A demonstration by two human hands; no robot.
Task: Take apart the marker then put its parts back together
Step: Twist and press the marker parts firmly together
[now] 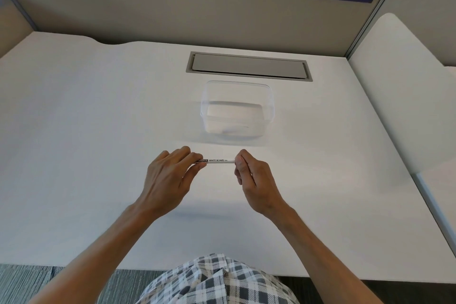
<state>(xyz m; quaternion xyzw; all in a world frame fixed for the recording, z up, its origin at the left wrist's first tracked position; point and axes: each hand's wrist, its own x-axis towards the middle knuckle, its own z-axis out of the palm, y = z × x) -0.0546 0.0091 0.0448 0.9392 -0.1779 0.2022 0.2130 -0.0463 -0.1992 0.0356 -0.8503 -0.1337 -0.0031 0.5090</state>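
You hold the whiteboard marker (217, 160) level and crosswise just above the counter (98, 118), on the near side of the clear plastic container (237, 108), so that each end sits in its own grip. Your left hand (165, 175) pinches the dark-banded end between thumb and curled fingers, while your right hand (249, 175) has its fingers closed round the white end; a hold like this lets you pull or twist the two ends against each other. Whether either end has come loose, I cannot tell.
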